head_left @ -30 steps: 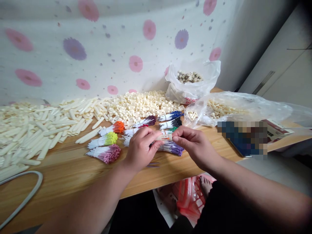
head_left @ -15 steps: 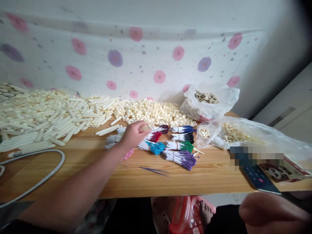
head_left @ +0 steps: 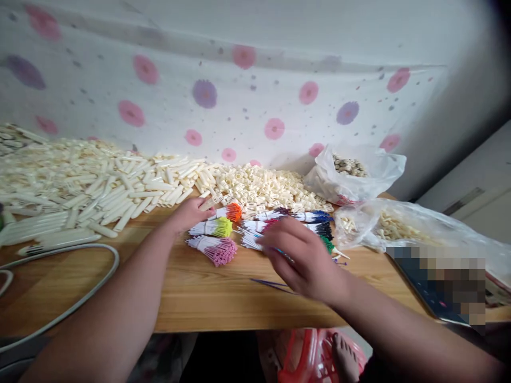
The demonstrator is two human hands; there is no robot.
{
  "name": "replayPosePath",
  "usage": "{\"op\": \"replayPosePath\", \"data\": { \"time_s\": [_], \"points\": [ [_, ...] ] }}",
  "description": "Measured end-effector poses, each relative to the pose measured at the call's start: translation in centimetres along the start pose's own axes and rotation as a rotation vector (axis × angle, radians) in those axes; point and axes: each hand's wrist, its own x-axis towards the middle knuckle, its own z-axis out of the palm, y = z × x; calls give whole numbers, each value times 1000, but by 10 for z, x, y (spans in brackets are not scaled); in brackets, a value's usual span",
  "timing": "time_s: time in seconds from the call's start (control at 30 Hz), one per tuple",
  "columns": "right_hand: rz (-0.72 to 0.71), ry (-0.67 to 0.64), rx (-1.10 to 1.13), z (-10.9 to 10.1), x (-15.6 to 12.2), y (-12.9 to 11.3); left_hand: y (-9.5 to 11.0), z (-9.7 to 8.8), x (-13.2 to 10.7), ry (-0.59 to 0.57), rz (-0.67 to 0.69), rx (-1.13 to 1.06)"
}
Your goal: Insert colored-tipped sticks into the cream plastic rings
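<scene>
3 bundles of white sticks lie in a column just left of the frame's centre: an orange-tipped bundle (head_left: 231, 211) at the top, a yellow-tipped bundle (head_left: 219, 227) below it and a pink-tipped bundle (head_left: 222, 251) lowest. The left hand (head_left: 188, 215) is at their upper left, fingers closed in a pinch on a small cream piece (head_left: 208, 204), which sits just above and left of the orange tips.

Right of centre, the right hand (head_left: 301, 258) hangs over a second group, its fingers loosely curled; whether it has hold of anything, I cannot tell. Around it show a blue-tipped bundle (head_left: 317, 216), a black-tipped bundle (head_left: 324, 230) and a green-tipped bundle (head_left: 328, 244), the last partly hidden. Beneath the hand, purple sticks (head_left: 265, 282) lie loose on the wooden table (head_left: 199, 311).

Long cream tubes (head_left: 120, 197) cover the table at the left of the frame, meeting a heap of short slotted cream parts (head_left: 263, 186) near the centre. To the right are a white bag (head_left: 335, 183) of small parts and, below it, a clear bag (head_left: 443, 215) with pale pieces inside. A white cord (head_left: 114, 276) loops at lower left; a phone, partly pixelated, lies at lower right.
</scene>
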Motion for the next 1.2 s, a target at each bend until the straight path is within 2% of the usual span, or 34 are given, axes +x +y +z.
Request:
{"op": "replayPosePath", "data": {
  "time_s": [0.1, 0.17, 0.27, 0.43, 0.67, 0.87, 1.07, 1.2],
  "points": [
    [232, -362, -204, 59, 49, 33, 0, 0, -1, 44, -30, 29],
    [292, -411, -244, 90, 71, 50, 2, -2, -4, 30, -78, 37],
    [337, -447, -293, 121, 91, 60, 6, -5, -9, 5, -135, 2],
    [379, -555, -371, 144, 104, 65, -3, -2, -5, -32, -152, 9],
    [403, -687, -386, 153, 116, 71, -22, 6, 6, -64, -174, 70],
    [366, -673, -439, 146, 115, 64, -21, 5, 6, -72, -182, 120],
    [363, -673, -465, 124, 106, 61, -15, 5, 1, -72, -192, 133],
    [361, -642, -450, 93, 93, 64, -10, 1, -2, -48, -185, 136]
  ]
}}
